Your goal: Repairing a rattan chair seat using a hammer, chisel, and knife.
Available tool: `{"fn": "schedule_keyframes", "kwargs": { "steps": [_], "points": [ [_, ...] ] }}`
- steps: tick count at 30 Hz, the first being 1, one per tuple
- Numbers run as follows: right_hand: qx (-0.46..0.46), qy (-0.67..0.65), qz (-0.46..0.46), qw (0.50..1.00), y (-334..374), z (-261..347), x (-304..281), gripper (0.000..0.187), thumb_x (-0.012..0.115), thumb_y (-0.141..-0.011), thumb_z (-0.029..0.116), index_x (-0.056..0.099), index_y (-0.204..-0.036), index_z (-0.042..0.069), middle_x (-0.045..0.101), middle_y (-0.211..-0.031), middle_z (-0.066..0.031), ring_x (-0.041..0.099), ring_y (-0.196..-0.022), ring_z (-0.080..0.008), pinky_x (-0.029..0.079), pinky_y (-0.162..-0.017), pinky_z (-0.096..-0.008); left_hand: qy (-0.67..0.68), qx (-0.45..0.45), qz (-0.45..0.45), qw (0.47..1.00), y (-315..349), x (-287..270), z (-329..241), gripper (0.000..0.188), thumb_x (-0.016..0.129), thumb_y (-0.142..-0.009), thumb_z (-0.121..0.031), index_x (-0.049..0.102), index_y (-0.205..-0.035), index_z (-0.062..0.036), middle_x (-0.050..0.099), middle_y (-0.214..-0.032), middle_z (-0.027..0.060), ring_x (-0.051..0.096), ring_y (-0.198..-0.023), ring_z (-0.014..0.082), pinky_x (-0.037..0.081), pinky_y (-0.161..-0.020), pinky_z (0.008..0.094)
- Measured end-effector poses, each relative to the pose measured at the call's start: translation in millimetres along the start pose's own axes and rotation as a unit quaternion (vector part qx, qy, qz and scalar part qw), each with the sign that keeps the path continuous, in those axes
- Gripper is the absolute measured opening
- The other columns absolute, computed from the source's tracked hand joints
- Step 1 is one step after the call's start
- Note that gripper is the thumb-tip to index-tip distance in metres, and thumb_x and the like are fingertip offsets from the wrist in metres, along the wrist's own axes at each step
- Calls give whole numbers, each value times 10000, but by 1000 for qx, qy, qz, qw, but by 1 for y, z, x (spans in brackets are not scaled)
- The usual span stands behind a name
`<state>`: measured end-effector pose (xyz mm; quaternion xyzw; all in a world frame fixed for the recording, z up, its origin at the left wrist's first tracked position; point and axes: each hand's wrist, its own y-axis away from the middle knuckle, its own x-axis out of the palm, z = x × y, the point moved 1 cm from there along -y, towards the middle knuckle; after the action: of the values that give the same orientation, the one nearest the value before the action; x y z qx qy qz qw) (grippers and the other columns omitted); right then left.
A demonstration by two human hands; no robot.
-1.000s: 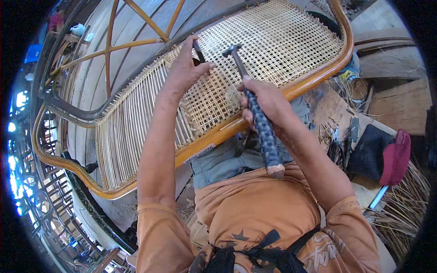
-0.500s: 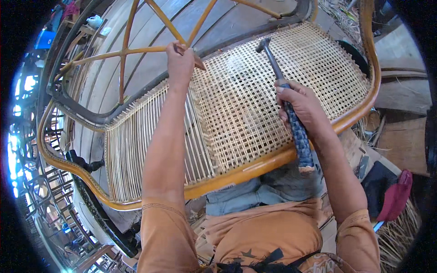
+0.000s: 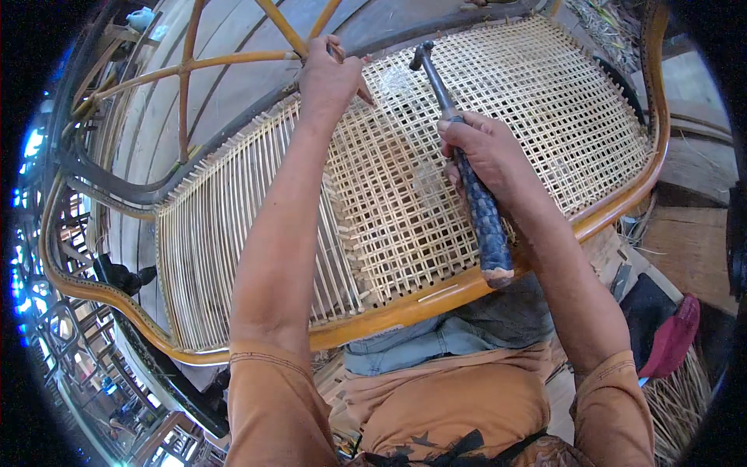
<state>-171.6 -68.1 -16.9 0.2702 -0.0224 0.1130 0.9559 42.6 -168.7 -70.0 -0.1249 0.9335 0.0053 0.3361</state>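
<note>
- Pale woven cane panel is lying in an orange-brown curved frame before the torso.
- Left fingers, curled closed, are gripping a slim brown tool near the panel's far edge.
- Right fingers are fully clasping a blue-black-handled metal hammer (over the panel).
- Steadiness is probably helping accuracy.

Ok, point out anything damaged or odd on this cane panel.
Nothing looks broken. The odd part is the panel's left section: its strands run nearly all one way, while the weave to their right is cross-laced into a grid. That makes the left look unfinished rather than damaged.
</note>
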Motion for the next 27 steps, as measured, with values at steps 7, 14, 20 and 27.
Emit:
{"fn": "schedule_keyframes", "kwargs": {
  "steps": [7,14,20,27],
  "points": [
    [37,-26,-5,999,16,-2,7,259,549,-873,270,567,-764,36,534,-592,-20,527,-480,-114,425,-467,-250,-56,73,-36,995,11,10,-5,417,578,-742,-158,463,-1124,-35,593,-906,109,604,-808,183,487,-732,323],
    [67,-102,7,992,18,-7,7,286,493,-913,318,543,-888,37,535,-622,-7,490,-440,-92,418,-376,-233,-23,109,21,994,14,11,-13,358,584,-724,-170,505,-1050,-45,595,-886,134,594,-826,272,467,-785,364],
    [100,-114,46,987,20,-5,20,283,439,-945,299,511,-998,31,513,-683,12,483,-463,-79,407,-363,-237,-30,144,-31,989,16,13,-7,298,560,-716,-153,511,-987,-38,598,-819,160,606,-798,309,474,-761,389],
    [94,-112,35,989,19,-3,21,265,443,-936,303,522,-933,49,516,-666,17,476,-441,-82,392,-348,-237,-21,129,-20,991,21,11,-17,282,560,-723,-146,515,-978,-35,598,-772,174,615,-673,292,484,-718,377]
  ]
}}
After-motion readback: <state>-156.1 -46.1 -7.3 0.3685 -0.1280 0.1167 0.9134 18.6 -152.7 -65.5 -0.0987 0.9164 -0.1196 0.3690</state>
